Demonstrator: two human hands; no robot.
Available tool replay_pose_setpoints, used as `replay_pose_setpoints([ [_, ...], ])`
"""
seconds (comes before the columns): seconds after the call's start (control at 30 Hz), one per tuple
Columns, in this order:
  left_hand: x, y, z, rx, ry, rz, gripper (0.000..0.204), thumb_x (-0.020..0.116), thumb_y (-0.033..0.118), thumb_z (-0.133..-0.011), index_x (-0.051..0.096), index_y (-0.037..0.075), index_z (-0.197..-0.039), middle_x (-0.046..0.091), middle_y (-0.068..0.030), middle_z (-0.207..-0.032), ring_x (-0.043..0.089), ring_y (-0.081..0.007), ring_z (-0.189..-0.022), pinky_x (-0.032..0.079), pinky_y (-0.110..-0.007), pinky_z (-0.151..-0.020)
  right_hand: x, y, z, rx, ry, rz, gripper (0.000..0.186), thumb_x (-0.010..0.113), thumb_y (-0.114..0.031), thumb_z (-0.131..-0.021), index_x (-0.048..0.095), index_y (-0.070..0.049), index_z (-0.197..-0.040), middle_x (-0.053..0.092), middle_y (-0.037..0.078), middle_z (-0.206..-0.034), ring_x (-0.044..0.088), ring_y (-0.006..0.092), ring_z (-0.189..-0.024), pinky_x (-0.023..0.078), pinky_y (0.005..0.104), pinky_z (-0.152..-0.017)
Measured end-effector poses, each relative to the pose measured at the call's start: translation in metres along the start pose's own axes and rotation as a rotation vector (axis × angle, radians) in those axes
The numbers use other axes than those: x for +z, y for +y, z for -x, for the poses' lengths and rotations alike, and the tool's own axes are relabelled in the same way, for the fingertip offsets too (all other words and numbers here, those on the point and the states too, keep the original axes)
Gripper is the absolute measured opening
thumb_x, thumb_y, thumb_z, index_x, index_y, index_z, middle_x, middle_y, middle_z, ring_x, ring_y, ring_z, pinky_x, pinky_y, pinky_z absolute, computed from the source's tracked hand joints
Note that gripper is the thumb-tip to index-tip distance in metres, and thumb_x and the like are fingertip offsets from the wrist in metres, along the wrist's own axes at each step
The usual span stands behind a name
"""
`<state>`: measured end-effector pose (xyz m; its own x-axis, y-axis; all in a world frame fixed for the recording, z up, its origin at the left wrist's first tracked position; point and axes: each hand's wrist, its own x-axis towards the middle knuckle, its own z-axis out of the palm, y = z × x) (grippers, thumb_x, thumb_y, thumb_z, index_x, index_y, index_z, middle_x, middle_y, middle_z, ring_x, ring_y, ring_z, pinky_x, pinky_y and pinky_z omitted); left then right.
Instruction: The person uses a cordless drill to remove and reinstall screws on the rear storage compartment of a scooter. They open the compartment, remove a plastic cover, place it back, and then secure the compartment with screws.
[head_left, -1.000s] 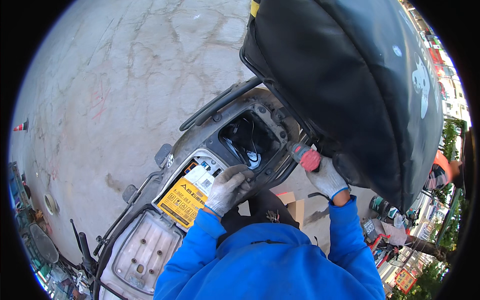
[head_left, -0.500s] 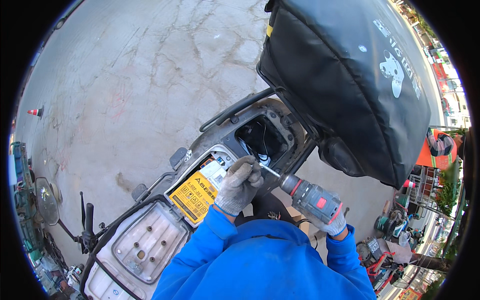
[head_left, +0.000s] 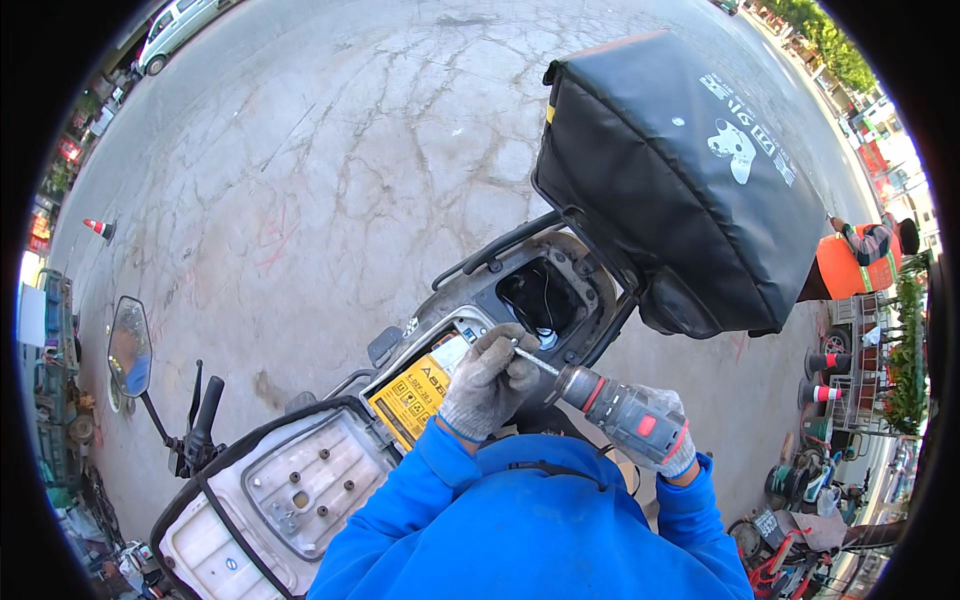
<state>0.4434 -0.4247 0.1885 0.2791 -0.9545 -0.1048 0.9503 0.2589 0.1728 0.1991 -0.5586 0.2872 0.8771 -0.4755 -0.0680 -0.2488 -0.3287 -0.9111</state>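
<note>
In my gloved right hand (head_left: pixel 672 440) is a dark grey cordless drill (head_left: pixel 618 412) with red accents, its long silver bit (head_left: pixel 536 362) pointing to the upper left. The gloved fingers of my left hand (head_left: pixel 485 388) are pinched together at the tip of that bit; whatever small piece they hold there cannot be made out. Beneath and left of this hand, a yellow battery (head_left: pixel 410 405) sits in the open body of a scooter. The scooter's dark storage well (head_left: pixel 540 295) lies uncovered just beyond, with cables inside.
The opened seat's pale underside (head_left: pixel 300 480) tilts toward the lower left, near the handlebar grip (head_left: pixel 207 405) and mirror (head_left: pixel 131 345). A big black delivery box (head_left: pixel 680 190) covers the scooter's rear. At right are a person in an orange vest (head_left: pixel 855 265), traffic cones (head_left: pixel 822 394) and assorted gear.
The view has tipped up, showing more of the street and a parked van. Both hands and the drill keep nearly the same pose, my left fingers still at the bit's tip.
</note>
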Motion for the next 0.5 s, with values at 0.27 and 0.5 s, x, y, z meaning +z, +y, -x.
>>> replay_pose_setpoints([
  [0.27, 0.008, 0.003, 0.016, -0.019, -0.043, -0.007, 0.032, 0.074, 0.02, -0.104, 0.065, -0.001, -0.127, 0.07, -0.0146, -0.11, 0.06, -0.0132, -0.081, 0.05, -0.028, -0.071, 0.007, -0.003, 0.024, -0.019, 0.05, 0.016, 0.042, 0.087, -0.013, -0.08, 0.077, -0.003, -0.12, 0.08, 0.012, -0.097, 0.077, 0.022, -0.085, 0.064, 0.0343, -0.084],
  [0.5, 0.011, 0.005, 0.023, -0.037, -0.086, -0.045, 0.035, 0.074, 0.023, -0.104, 0.066, -0.002, -0.127, 0.071, -0.0146, -0.11, 0.059, -0.0133, -0.082, 0.05, -0.028, -0.07, 0.013, -0.004, 0.033, -0.069, 0.059, 0.081, 0.047, 0.088, -0.015, -0.077, 0.076, -0.001, -0.121, 0.08, 0.012, -0.101, 0.077, 0.023, -0.087, 0.064, 0.0354, -0.085],
])
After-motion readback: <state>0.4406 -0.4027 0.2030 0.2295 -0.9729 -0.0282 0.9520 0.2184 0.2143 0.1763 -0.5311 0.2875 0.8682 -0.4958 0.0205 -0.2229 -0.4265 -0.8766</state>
